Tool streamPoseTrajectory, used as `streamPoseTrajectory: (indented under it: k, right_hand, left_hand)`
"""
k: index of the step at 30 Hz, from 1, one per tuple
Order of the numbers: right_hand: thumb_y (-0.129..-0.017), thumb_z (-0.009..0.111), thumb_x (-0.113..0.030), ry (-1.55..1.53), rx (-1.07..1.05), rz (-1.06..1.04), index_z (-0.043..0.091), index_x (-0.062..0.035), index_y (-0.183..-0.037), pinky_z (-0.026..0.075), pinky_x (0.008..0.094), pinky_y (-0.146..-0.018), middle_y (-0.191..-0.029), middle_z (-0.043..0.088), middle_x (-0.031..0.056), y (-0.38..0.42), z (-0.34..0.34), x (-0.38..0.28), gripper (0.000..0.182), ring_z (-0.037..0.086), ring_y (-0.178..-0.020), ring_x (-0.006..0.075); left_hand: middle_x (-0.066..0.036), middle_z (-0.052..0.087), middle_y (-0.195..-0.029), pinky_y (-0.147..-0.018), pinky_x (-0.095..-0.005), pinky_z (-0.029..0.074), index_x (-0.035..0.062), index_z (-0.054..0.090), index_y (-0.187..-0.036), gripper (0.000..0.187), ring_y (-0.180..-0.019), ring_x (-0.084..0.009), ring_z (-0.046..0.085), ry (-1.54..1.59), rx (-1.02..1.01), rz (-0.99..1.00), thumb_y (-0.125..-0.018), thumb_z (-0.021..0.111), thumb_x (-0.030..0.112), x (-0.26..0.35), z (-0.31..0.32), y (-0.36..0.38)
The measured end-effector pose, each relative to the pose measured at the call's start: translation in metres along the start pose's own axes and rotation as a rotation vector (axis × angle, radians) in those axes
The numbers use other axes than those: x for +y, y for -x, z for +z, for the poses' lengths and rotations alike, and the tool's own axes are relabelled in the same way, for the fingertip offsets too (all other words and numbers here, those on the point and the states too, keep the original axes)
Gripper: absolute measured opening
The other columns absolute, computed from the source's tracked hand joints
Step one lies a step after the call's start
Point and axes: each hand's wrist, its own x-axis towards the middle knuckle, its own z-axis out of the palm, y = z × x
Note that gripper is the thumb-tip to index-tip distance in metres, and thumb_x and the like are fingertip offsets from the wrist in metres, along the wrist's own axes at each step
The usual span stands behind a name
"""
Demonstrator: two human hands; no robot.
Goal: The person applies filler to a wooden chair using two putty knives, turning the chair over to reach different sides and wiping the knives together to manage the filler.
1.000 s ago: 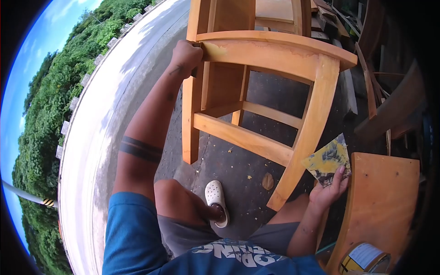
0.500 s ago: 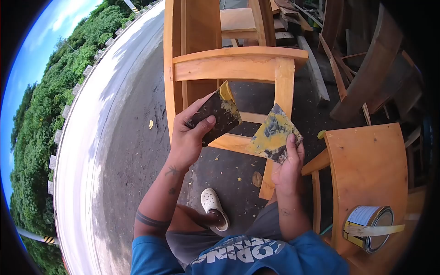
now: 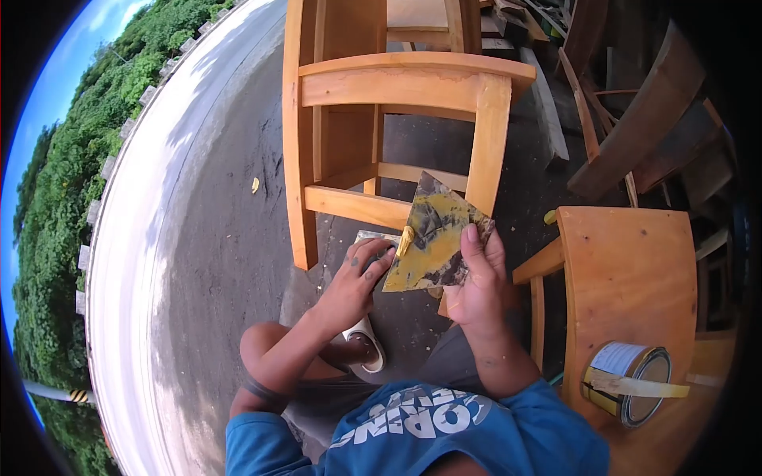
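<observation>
My right hand [image 3: 479, 274] grips a thin flat plate [image 3: 440, 234] smeared with yellow and dark paste, tilted up in front of my lap. A thicker yellow lump [image 3: 405, 240] clings to the plate's left edge. Just left of it, my left hand [image 3: 359, 279] is closed on a second flat piece [image 3: 376, 236], now mostly hidden behind the fingers and the plate. Beyond both hands stands an orange-brown wooden chair [image 3: 389, 86] with an armrest and lower rails.
Another wooden chair piece [image 3: 627, 278] lies at the right, bearing an open can [image 3: 644, 385] with a flat stick [image 3: 647, 386] across it. Scrap boards [image 3: 635, 119] pile up at upper right. A road [image 3: 151, 238] runs along the left.
My left hand has moved down and turned, with its piece now behind the other plate's left edge. The right-hand plate has shifted left and turned; a yellow lump now sits on its edge.
</observation>
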Motion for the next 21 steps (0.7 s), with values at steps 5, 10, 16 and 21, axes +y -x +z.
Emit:
streamPoseTrajectory:
  k: [5, 10, 16, 21]
  right_hand:
    - [-0.095, 0.05, -0.013, 0.423, -0.026, -0.2, 0.055, 0.0007, -0.094, 0.042, 0.0198, -0.072, -0.085, 0.059, 0.0017, -0.009, -0.023, 0.017, 0.014, 0.049, -0.079, 0.004]
    - [-0.095, 0.05, -0.015, 0.6, -0.061, -0.311, 0.055, 0.0023, -0.097, 0.042, 0.0198, -0.071, -0.085, 0.059, 0.0019, 0.004, -0.002, 0.022, 0.018, 0.049, -0.077, 0.0041]
    - [-0.096, 0.049, -0.014, 0.543, 0.082, -0.244, 0.054, 0.0028, -0.098, 0.043, 0.0202, -0.071, -0.085, 0.058, 0.0019, 0.002, -0.021, 0.033, 0.018, 0.05, -0.076, 0.0035]
    - [-0.096, 0.049, -0.015, 0.373, 0.18, -0.185, 0.053, 0.0021, -0.104, 0.047, 0.0233, -0.078, -0.096, 0.06, 0.006, 0.014, -0.031, 0.033, 0.019, 0.057, -0.085, 0.008]
  left_hand:
    - [-0.014, 0.052, -0.121, -0.097, -0.0445, 0.042, 0.0059, 0.053, -0.122, 0.063, -0.113, -0.0354, 0.05, -0.145, -0.008, -0.016, -0.063, 0.054, -0.015, 0.036, -0.093, -0.017]
    - [-0.012, 0.055, -0.119, -0.094, -0.0452, 0.046, 0.0094, 0.056, -0.121, 0.059, -0.107, -0.0353, 0.055, -0.512, -0.247, 0.138, -0.067, 0.053, -0.014, 0.053, -0.095, -0.035]
    - [-0.016, 0.058, -0.114, -0.094, -0.0353, 0.045, 0.0016, 0.057, -0.118, 0.06, -0.109, -0.0295, 0.056, 0.22, -0.48, -0.146, -0.064, 0.044, -0.022, 0.011, -0.107, -0.016]
    - [-0.013, 0.061, -0.107, -0.087, -0.0297, 0.044, 0.0002, 0.054, -0.122, 0.06, -0.097, -0.0203, 0.059, 0.423, -0.098, -0.223, -0.069, 0.034, -0.02, -0.054, -0.127, -0.029]
